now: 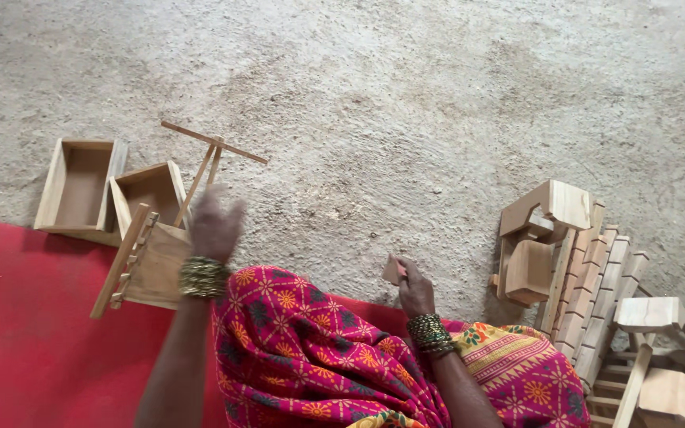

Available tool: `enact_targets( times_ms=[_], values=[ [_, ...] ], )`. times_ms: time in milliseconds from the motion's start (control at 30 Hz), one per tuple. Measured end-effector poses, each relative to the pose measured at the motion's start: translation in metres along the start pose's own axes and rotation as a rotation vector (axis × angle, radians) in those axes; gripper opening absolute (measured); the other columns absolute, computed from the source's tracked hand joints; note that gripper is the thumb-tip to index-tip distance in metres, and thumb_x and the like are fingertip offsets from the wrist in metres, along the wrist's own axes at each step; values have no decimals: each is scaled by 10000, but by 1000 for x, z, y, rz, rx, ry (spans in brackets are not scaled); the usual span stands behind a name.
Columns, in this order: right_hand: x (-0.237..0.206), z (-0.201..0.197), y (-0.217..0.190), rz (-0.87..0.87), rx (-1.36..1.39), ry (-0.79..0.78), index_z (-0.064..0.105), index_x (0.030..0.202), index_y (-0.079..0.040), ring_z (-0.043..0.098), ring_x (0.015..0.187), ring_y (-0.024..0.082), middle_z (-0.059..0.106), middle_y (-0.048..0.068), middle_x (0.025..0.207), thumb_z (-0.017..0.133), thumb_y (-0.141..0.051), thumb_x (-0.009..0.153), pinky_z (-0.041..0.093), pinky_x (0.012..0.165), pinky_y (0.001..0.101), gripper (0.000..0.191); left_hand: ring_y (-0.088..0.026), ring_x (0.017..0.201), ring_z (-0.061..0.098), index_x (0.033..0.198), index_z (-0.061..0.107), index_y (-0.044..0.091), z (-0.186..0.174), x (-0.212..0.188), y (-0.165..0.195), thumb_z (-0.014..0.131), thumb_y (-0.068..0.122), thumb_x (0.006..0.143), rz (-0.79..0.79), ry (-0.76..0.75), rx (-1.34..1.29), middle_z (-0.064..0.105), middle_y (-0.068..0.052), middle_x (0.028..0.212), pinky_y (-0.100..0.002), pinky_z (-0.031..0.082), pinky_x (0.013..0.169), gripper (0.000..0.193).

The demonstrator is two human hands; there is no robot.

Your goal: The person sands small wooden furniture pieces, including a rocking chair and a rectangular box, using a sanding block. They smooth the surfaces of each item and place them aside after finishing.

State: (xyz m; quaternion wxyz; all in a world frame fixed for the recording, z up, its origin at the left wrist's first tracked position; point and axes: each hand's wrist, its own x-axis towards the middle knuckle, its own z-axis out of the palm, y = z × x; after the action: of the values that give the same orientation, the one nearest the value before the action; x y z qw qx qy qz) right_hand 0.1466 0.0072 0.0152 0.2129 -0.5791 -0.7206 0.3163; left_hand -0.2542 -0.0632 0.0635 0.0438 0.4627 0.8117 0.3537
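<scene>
The left hand (214,224) is hovering, blurred, with fingers spread and nothing gripped, just over a tilted wooden tray with a slatted side (146,261) that is lying half on the red mat (25,341), while the right hand (415,287) is pinching a small wooden block (394,270) above the concrete floor (406,103) by the person's knee. Two open wooden boxes (78,189) are sitting side by side beyond the tray, both showing bare insides, with thin joined sticks (209,149) leaning over the nearer one. A stack of wooden parts (588,285) is resting well apart to the right.
</scene>
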Motion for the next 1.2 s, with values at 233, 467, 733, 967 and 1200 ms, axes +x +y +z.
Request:
enact_targets(
  times_ms=[233, 467, 733, 967, 1200],
  values=[
    [-3, 4, -2, -21, -19, -44, 664, 1274, -236, 751, 858, 331, 760, 164, 982, 608, -110, 925, 599, 708, 450, 375, -481, 1352, 464, 1367, 504, -51, -4, -55, -62, 600, 535, 957, -230, -262, 522, 506, -319, 1436, -579, 375, 1093, 722],
    [-4, 6, 2, -44, -13, -44, 660, 1265, -218, 746, 894, 333, 757, 166, 1001, 609, -95, 916, 597, 727, 444, 373, -374, 1103, 696, 1338, 612, 78, -2, -94, -69, 622, 406, 940, -278, -240, 498, 717, -195, 1199, -499, 573, 915, 516],
    [-6, 4, 4, -78, 1, 15, 676, 1252, -205, 735, 883, 362, 744, 192, 975, 597, -58, 885, 583, 719, 459, 403, -335, 668, 736, 1261, 661, 133, -15, -77, -67, 616, 389, 996, -394, -216, 530, 748, -172, 794, -472, 591, 551, 371],
    [-4, 6, 1, -62, -26, -13, 677, 1256, -211, 731, 866, 365, 747, 183, 948, 590, -70, 905, 577, 711, 469, 388, -251, 596, 700, 1092, 660, 68, -64, -52, -51, 694, 435, 1026, -119, 61, 411, 711, -119, 734, -380, 547, 519, 375],
    [-4, 3, -5, -64, 13, 41, 682, 1250, -191, 730, 872, 365, 745, 182, 974, 599, -110, 935, 577, 699, 467, 336, -264, 492, 625, 1072, 633, 161, -49, -14, 47, 630, 278, 1043, 235, 42, 322, 629, -72, 597, -440, 449, 436, 121]
  ],
)
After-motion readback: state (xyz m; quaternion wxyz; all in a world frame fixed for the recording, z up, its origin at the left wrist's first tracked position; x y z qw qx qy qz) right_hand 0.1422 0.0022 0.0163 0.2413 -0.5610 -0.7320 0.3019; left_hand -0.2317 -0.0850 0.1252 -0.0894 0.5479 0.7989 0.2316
